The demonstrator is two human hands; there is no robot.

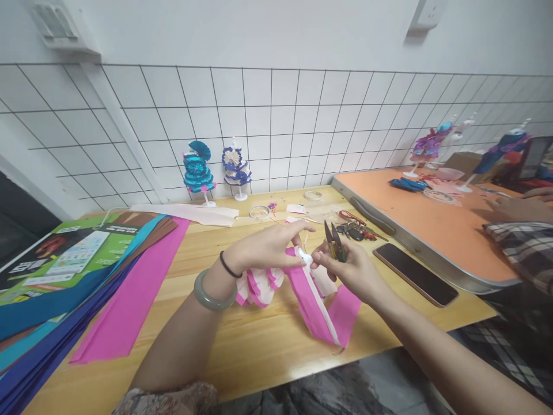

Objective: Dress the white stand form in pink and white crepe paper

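Left fingers [297, 229] hold the strip [309, 305], probably light, tearable, best gripped at its bunched end; right fingers [329, 263] hold scissors [329, 235].

Paper strips [142, 288] on table [254, 363] at left, 2 mannequins [199, 173] behind, scissors [329, 234] in right hand [354, 271], phone [415, 274] at right

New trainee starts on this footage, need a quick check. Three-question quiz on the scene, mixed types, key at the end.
1. Which of the wearer's hands holds the scissors?
2. The phone lies on: A) the orange tabletop; B) the wooden table; C) the pink paper.
3. How many dressed figures stand on the wooden table, near the wall?

Key: 1. The right hand. 2. B. 3. Two.
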